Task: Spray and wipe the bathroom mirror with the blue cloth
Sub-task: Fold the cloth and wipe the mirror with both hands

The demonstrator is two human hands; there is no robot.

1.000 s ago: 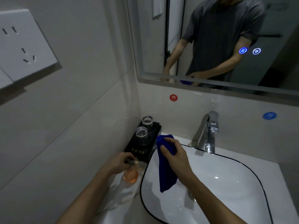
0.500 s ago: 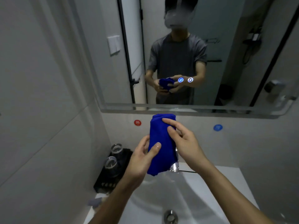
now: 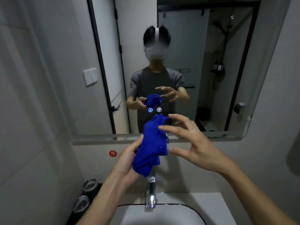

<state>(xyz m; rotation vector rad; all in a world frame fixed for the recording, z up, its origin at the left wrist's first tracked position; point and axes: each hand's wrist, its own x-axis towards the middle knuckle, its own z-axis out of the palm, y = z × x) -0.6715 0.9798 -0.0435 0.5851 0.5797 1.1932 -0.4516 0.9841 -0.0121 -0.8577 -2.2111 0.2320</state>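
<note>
Your left hand [image 3: 128, 161] grips the bunched blue cloth [image 3: 151, 146] | your right hand [image 3: 191, 143] spread beside it, holding nothing | mirror [image 3: 186, 62] beyond both hands

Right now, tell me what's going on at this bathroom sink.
A person stands facing the wall mirror, above the chrome faucet. The left hand grips a bunched blue cloth; the right hand hovers beside it, fingers spread, barely touching. The cloth isn't on the glass.
</note>
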